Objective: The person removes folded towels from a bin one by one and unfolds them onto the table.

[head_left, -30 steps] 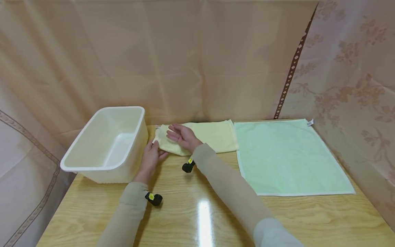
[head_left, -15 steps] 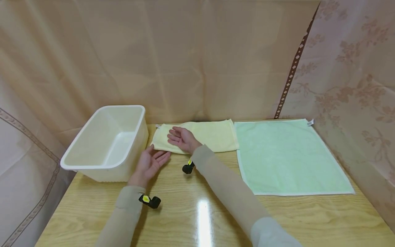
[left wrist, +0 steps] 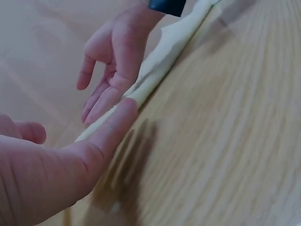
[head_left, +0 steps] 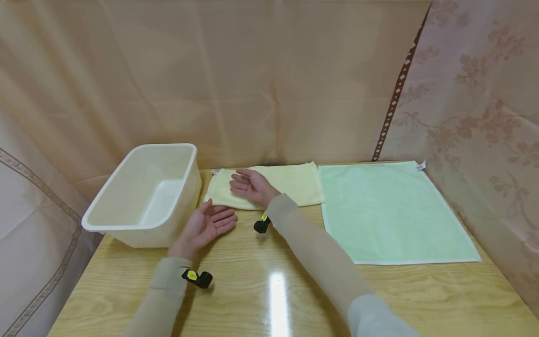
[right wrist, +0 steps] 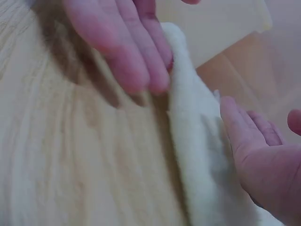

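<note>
A pale yellow towel (head_left: 290,185), folded into a long strip, lies at the back of the wooden table. Over its left part is my right hand (head_left: 252,187), palm turned to the left and fingers extended, holding nothing. My left hand (head_left: 206,225) is by the towel's front left corner, palm up with straight fingers, nothing in it. In the left wrist view the left thumb (left wrist: 115,122) overlaps the towel's front edge (left wrist: 157,77). The right wrist view shows the right hand (right wrist: 268,155) just above the towel (right wrist: 188,122).
A white plastic basin (head_left: 177,220) stands on the left, close beside the left hand. To the right, a light green towel (head_left: 396,215) is spread flat, its left edge against the yellow one. Curtains (head_left: 236,84) hang behind the table (head_left: 236,290) and along both sides.
The left hand has let go of the yellow towel's left end and drawn back toward the front, its fingers spreading. That end now lies flatter. The right hand has barely moved.
</note>
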